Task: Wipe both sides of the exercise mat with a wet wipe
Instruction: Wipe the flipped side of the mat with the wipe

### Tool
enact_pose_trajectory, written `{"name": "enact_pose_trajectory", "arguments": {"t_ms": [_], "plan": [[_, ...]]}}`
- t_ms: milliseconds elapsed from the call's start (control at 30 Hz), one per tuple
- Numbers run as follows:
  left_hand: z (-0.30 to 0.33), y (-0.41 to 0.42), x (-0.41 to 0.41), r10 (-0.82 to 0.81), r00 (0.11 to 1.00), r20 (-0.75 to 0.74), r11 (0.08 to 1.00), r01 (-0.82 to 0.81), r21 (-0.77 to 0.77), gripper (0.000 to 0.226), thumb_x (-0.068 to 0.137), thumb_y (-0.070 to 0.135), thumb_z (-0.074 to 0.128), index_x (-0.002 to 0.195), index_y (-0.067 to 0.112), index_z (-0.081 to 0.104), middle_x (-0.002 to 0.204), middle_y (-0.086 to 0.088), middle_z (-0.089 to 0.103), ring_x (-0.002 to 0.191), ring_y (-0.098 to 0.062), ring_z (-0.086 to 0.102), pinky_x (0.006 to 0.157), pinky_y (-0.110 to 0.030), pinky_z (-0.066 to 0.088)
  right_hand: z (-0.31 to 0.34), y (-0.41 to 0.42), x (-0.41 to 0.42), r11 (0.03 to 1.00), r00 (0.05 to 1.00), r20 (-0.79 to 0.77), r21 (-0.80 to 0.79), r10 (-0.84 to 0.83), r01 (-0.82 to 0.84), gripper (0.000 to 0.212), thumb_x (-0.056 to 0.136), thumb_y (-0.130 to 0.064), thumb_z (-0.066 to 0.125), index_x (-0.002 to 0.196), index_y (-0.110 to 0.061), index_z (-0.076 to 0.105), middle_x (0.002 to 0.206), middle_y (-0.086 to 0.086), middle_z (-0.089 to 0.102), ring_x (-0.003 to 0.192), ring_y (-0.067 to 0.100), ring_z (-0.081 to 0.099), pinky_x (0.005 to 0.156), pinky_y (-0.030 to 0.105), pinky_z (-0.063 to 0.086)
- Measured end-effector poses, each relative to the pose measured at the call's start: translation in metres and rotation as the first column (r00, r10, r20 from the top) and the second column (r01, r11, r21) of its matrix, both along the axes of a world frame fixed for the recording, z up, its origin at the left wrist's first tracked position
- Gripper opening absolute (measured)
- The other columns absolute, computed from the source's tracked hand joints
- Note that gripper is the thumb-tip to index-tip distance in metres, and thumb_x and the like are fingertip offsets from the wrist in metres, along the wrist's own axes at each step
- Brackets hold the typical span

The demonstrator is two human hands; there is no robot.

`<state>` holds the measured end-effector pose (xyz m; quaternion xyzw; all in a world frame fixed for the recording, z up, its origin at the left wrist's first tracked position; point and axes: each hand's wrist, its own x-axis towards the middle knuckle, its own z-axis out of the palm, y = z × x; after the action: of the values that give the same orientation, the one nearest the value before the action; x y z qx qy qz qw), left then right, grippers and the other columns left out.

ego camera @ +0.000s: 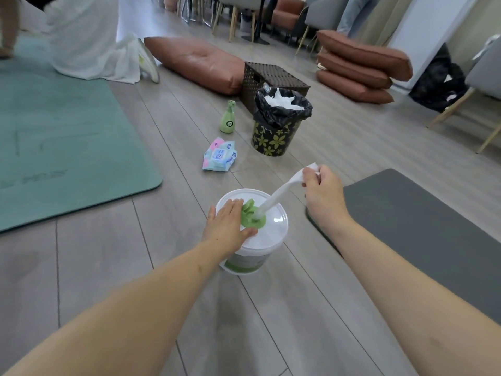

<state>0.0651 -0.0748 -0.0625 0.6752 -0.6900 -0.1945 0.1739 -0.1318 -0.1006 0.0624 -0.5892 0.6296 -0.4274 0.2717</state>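
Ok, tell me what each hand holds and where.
Right hand pinches the wet wipe at its free top end. Left hand holds nothing, pressing flat on the tub lid.

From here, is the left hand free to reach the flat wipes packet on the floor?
Probably not yet: the left hand lies flat on the tub lid, steadying it while the right hand pulls a wipe. The floor to the wipes packet looks unobstructed.

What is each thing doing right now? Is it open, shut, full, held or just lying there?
Wipe tub: upright, lid on, green spout open.
Wet wipe: partly pulled out through the spout.
Left hand: pressing flat on the lid.
Right hand: pinching the wipe's end.
Grey mat: lying flat.
Bin: upright, white waste inside.
Green bottle: standing.
Wipe packet: lying on the floor.
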Motion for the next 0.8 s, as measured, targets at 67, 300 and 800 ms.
{"name": "enact_pose_trajectory", "arguments": {"t_ms": [67, 300, 800], "plan": [[0.002, 0.0, 0.0, 0.014, 0.999, -0.05, 1.0, -0.014, 0.009, 0.088, 0.095, 0.057, 0.062, 0.162, 0.024, 0.017, 0.167, 0.006, 0.025, 0.156, -0.014, 0.017, 0.128, -0.05, 0.0, -0.012, -0.001, 0.002, 0.994, 0.983, 0.18, 0.109, -0.016, -0.003, 0.029, 0.106, -0.038, 0.041, 0.105, -0.015, 0.057, 0.105, 0.002, 0.07, 0.096, 0.018, 0.066, 0.09, 0.041, 0.053], [0.015, 0.003, -0.01, 0.036, 0.999, -0.033, 0.998, -0.034, 0.049, 0.081, 0.096, 0.052, 0.06, 0.158, 0.046, 0.009, 0.161, 0.005, 0.028, 0.149, -0.02, 0.029, 0.117, -0.075, 0.008, -0.028, 0.002, 0.013, 0.976, 0.791, 0.604, 0.213, -0.099, -0.04, 0.011, 0.098, -0.009, 0.033, 0.096, -0.011, 0.044, 0.07, 0.01, 0.056, 0.065, 0.024, 0.066, 0.076, 0.041, 0.059], [0.001, -0.002, -0.031, 0.118, 0.992, 0.044, 0.984, -0.111, -0.136, 0.025, 0.106, 0.048, 0.041, 0.114, 0.046, 0.064, 0.138, 0.009, 0.043, 0.138, -0.013, 0.031, 0.12, -0.063, -0.002, -0.053, 0.014, 0.01, 0.962, 0.787, 0.593, 0.273, -0.169, 0.002, 0.013, 0.105, -0.016, 0.031, 0.094, -0.016, 0.037, 0.069, 0.0, 0.029, 0.053, 0.013, 0.025, 0.051, 0.029, 0.028]]}}
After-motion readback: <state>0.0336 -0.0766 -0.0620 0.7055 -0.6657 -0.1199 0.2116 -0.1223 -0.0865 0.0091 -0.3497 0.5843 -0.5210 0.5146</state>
